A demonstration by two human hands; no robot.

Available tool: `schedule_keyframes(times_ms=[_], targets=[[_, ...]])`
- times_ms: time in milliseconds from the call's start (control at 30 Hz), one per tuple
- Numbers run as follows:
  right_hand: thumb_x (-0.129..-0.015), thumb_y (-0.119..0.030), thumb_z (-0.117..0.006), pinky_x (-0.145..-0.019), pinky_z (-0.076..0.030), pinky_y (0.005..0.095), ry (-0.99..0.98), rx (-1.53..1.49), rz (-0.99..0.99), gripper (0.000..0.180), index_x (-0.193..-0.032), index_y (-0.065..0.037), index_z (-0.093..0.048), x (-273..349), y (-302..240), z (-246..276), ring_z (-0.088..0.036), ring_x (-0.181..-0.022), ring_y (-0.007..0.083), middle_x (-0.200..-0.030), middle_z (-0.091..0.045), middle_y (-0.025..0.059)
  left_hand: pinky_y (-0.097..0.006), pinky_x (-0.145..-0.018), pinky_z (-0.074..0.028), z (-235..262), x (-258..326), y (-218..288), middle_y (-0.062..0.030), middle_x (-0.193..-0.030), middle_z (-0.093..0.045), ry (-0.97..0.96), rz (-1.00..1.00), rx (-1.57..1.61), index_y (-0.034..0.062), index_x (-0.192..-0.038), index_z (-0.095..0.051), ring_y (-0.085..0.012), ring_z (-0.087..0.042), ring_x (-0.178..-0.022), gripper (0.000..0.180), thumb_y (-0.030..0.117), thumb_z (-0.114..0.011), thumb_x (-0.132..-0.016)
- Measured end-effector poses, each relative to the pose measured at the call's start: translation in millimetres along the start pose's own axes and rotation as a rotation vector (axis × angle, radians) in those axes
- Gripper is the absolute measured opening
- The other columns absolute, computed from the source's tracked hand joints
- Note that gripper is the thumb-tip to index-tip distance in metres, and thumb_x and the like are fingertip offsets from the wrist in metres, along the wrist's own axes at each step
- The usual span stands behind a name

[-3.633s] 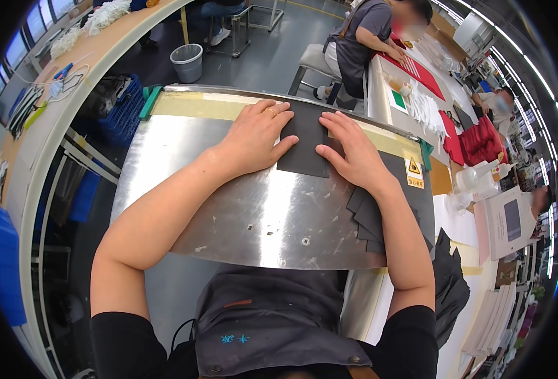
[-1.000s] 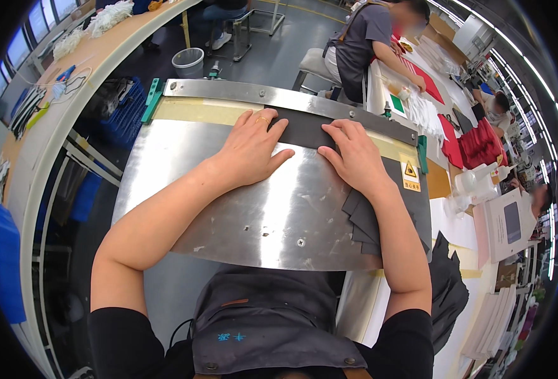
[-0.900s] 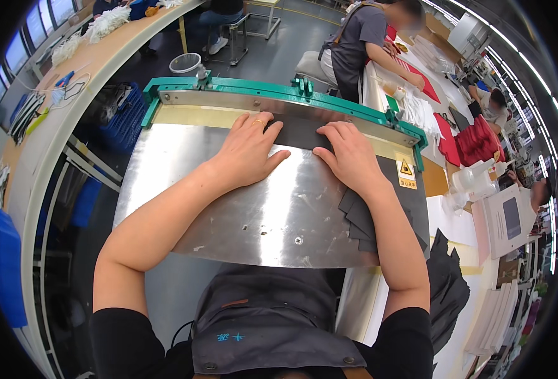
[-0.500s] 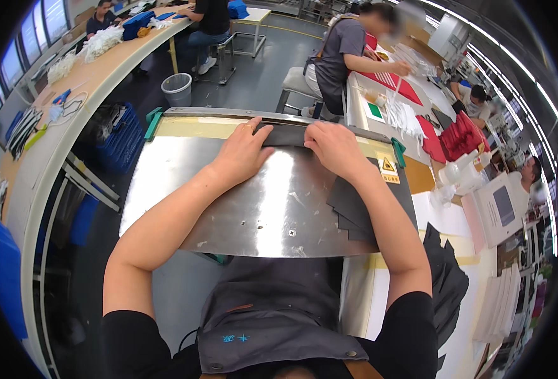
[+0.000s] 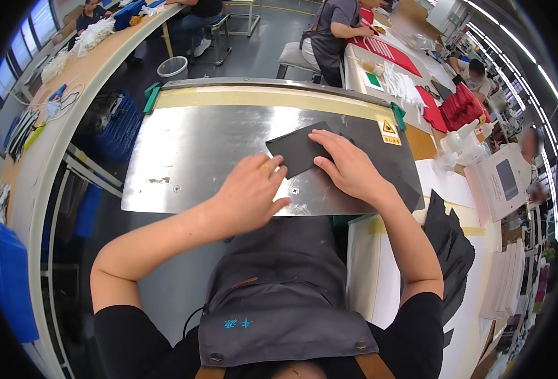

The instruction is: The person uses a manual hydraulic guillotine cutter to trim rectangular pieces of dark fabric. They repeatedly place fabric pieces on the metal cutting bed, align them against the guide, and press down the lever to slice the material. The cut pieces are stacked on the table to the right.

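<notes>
A steel plate (image 5: 197, 142) of a bench machine lies before me, with a long metal bar (image 5: 254, 82) across its far edge. On its right half are thin dark grey sheets (image 5: 389, 167); one dark sheet (image 5: 291, 148) sticks out leftward at an angle. My right hand (image 5: 350, 165) rests on these sheets, fingers stretched and thumb apart. My left hand (image 5: 252, 192) is over the plate by the near-left edge of the angled sheet, thumb spread from the fingers. Whether its fingertips touch the sheet, I cannot tell.
Green brackets (image 5: 152, 98) flank the bar; a yellow warning label (image 5: 389, 129) is at the plate's right. Crumpled dark pieces (image 5: 449, 256) lie on the right-hand table. At the left stands a long bench (image 5: 77, 95) and blue crate (image 5: 120, 123). A co-worker (image 5: 329, 38) sits ahead.
Both hands have drawn back from the bar toward me. The dark strip at the bar is gone from there, and a dark sheet now lies angled under my right hand. The view has tilted downward.
</notes>
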State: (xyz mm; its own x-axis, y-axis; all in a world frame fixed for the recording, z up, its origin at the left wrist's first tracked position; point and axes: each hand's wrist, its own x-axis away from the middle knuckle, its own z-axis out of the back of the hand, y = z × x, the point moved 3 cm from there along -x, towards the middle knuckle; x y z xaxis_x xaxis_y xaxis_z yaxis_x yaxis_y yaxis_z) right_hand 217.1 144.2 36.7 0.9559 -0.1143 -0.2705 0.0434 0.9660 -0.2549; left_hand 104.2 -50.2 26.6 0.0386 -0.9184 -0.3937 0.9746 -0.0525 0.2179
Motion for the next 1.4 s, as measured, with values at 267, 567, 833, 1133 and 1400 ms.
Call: schedule_keyframes(times_ms=[267,567,833,1133,1400], targets=[[-0.095,-0.011,-0.058,-0.095,-0.050,0.0405,0.148,-0.007,0.079,0.035,-0.130,-0.007,-0.059,-23,-23,-20,-0.057,-0.112,0.0296,-0.120,-0.059,0.0095,-0.044,-0.100,-0.043,5,-10,-26,-0.0180,-0.125,-0.058,0.167,0.178,0.007,-0.0026,-0.128,-0.059,-0.0351,-0.053,-0.115,0.060,0.041,-0.071,-0.088],[-0.080,-0.003,-0.062,-0.085,-0.051,0.0369,0.116,0.226,0.107,0.040,-0.118,-0.014,-0.071,-32,-26,-19,-0.060,-0.100,0.0222,-0.105,-0.060,0.0030,-0.040,-0.094,-0.044,-4,-13,-34,-0.0133,-0.122,-0.056,0.019,0.078,-0.162,0.0009,-0.130,-0.061,-0.0292,-0.050,-0.112,0.063,0.049,-0.063,-0.090],[-0.076,-0.001,-0.061,-0.085,-0.048,0.0375,0.144,0.391,0.035,0.039,-0.111,-0.015,-0.075,-36,-6,-4,-0.060,-0.096,0.0230,-0.103,-0.062,0.0030,-0.039,-0.095,-0.044,-2,-7,-24,-0.0138,-0.123,-0.058,0.006,0.134,-0.156,-0.0001,-0.127,-0.062,-0.0277,-0.052,-0.112,0.061,0.044,-0.070,-0.086],[-0.077,0.000,-0.062,-0.090,-0.047,0.0388,0.187,0.450,0.012,0.035,-0.106,-0.014,-0.076,-32,-25,-8,-0.061,-0.102,0.0232,-0.099,-0.062,0.0025,-0.040,-0.097,-0.043,-3,-4,-21,-0.0182,-0.125,-0.056,0.016,0.128,-0.185,-0.0039,-0.128,-0.059,-0.0297,-0.051,-0.116,0.064,0.043,-0.071,-0.086],[-0.086,0.003,-0.057,-0.087,-0.050,0.0381,0.276,0.192,-0.143,0.035,-0.115,-0.011,-0.071,-20,1,14,-0.061,-0.104,0.0289,-0.113,-0.064,0.0084,-0.042,-0.102,-0.044,1,3,-29,-0.0187,-0.129,-0.055,0.034,0.111,-0.038,-0.0032,-0.127,-0.058,-0.0332,-0.051,-0.120,0.060,0.035,-0.074,-0.084]])
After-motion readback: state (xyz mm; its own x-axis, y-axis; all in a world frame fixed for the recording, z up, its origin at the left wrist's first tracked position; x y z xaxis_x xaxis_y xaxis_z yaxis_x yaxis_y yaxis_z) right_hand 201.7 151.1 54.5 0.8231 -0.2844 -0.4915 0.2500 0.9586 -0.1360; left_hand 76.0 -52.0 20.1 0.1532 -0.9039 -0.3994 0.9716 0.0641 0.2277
